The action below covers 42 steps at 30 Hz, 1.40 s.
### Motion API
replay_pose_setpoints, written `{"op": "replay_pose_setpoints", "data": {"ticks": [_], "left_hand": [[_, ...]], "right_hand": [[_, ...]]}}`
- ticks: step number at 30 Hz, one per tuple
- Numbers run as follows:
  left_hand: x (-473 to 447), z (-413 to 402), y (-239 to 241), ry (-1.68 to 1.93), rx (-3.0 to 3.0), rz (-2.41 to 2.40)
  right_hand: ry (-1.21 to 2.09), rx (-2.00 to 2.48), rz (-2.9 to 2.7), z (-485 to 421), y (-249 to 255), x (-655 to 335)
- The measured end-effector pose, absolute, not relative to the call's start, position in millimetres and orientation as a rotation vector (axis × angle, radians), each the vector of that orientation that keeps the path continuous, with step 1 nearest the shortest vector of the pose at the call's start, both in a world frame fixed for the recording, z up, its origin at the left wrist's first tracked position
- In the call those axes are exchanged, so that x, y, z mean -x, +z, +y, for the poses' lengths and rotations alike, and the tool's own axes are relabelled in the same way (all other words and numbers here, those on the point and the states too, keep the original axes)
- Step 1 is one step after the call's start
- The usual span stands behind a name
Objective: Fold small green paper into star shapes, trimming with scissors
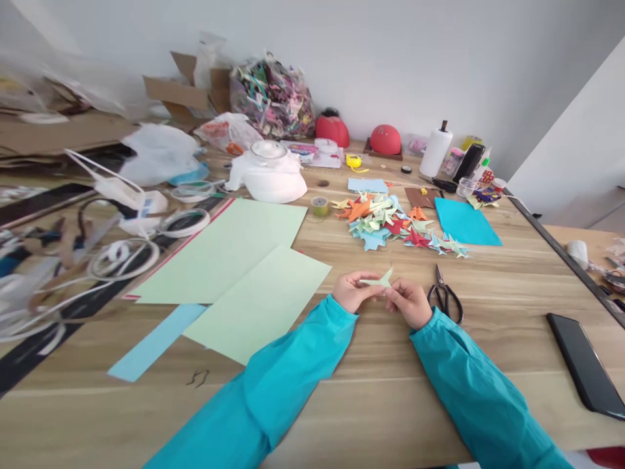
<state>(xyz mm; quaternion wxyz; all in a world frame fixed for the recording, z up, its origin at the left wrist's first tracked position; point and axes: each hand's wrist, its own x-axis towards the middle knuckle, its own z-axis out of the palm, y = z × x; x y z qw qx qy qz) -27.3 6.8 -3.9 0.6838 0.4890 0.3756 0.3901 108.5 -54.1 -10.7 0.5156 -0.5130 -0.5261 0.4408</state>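
Observation:
Between my two hands is a small pale green folded paper crane (381,281), its points sticking up and out to the left. My left hand (352,291) pinches it from the left side. On the right, my right hand (408,302) has thumb and finger closed at its lower right edge. Black-handled scissors (445,296) lie just right of my right hand, blades pointing away. Beyond the hands sits a heap of folded paper cranes (375,220) in green, orange, red and blue. Large pale green paper sheets (266,306) lie to the left.
A blue paper strip (156,342) pokes out under the sheets. A spool of thread (320,206) stands behind, and a turquoise sheet (467,221) lies back right. A black phone (586,365) rests at right. Cables (122,257) and bags crowd the left.

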Motion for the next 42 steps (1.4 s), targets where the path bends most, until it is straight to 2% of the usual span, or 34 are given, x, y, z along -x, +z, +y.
{"op": "replay_pose_setpoints", "data": {"ticks": [22,28,42], "left_hand": [[22.9,17.9,-19.2,0.805,-0.978,0.717],[21.1,10.6,-11.4,0.804,-0.981,0.721],[8.8,11.1,-14.3,0.814,-1.024,0.769]], "right_hand": [[1.199,1.257,-1.095,-40.3,-24.4,-113.4],[1.075,1.25,-1.222,-44.5,-21.9,-113.6],[0.97,1.317,-1.141,-45.0,-22.9,-113.1]]}}
